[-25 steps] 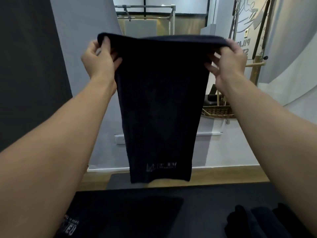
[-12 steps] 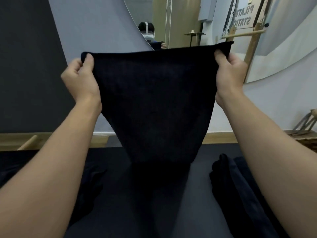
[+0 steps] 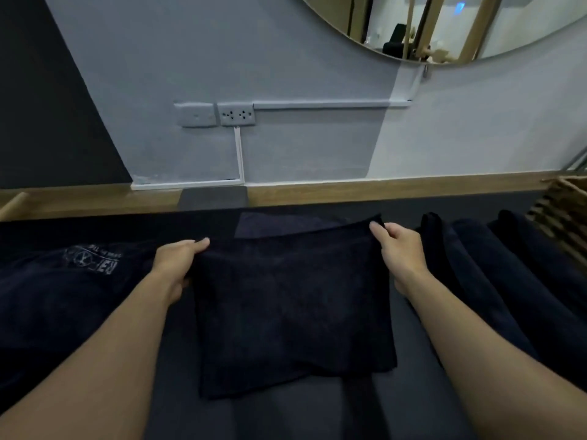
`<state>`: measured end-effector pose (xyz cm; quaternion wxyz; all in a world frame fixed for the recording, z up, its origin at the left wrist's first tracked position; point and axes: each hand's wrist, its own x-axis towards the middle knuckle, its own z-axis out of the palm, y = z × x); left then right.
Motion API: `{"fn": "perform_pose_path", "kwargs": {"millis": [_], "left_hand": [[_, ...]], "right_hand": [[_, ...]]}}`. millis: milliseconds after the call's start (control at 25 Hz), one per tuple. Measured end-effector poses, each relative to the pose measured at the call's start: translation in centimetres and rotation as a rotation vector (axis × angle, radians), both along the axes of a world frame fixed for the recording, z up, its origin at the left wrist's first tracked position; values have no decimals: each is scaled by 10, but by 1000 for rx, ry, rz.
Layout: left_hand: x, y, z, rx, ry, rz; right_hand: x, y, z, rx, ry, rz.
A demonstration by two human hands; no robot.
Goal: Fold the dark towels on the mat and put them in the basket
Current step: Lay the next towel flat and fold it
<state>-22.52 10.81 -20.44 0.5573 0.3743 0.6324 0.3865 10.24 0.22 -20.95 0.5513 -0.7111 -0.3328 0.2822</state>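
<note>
Several dark folded towels point(image 3: 482, 274) lie side by side on the right part of the mat point(image 3: 286, 420), running away from the camera toward the wall. Just past them, at the right edge of the view, stands a woven basket point(image 3: 563, 211), only partly in frame, on the wooden floor strip point(image 3: 349, 189) along the foot of the wall. On the left part of the mat sits a loose heap of dark cloth point(image 3: 57, 312) with a pale printed logo on its upper fold; the left forearm passes just beside it. On the grey wall behind are a switch plate point(image 3: 195, 114) and a double socket point(image 3: 236, 114), with white cable trunking running down and to the right from them. The lower curve of a round mirror point(image 3: 444, 23) shows at the top right.

Between the heap and the folded row, the dark towel point(image 3: 292, 309) lies spread on the mat in a rough rectangle, its near edge toward the person. The left hand point(image 3: 178, 265) grips the towel's far left corner, with fingers stretched over the top of the edge. The right hand point(image 3: 401, 249) holds the far right corner, its fingers curled round the cloth there. That far edge sits slightly raised off the mat between the two hands, while the rest of the towel rests flat. The right hand is close to the nearest folded towel but apart from it.
</note>
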Motion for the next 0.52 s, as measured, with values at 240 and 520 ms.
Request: {"fn": "perform_pose_path", "kwargs": {"millis": [240,520], "left_hand": [[30,58,-48,59,24,-35],[81,151,-88,228,54,-23]], "right_hand": [[35,57,-59,-143,-12,-20],[80,139,-91,-164,-26,-1]]}}
